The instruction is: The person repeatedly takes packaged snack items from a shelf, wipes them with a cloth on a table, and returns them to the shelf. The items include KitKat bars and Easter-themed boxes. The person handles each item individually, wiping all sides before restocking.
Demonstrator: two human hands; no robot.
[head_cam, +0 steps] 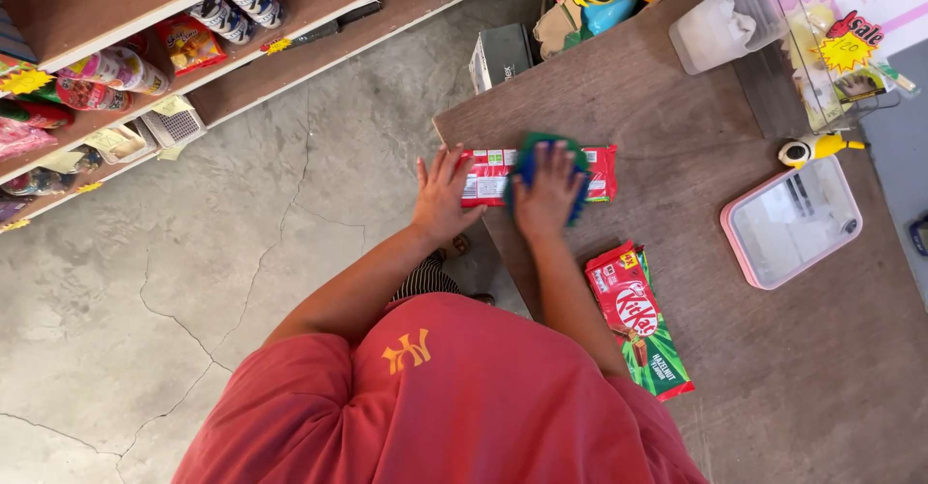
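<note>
The left hand [443, 197] lies flat, fingers spread, on the chocolate bar pack [488, 175]. The right hand [547, 192] presses a blue cloth [527, 160] on it. The pack looks light, slippery and snappable; hold its ends.

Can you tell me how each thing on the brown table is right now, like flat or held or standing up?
red chocolate bar: flat, both hands on it
blue-green cloth: pressed under right hand
left hand: flat, fingers spread
red-and-green chocolate bar: lying flat, untouched
pink-rimmed tray: lying flat
</note>
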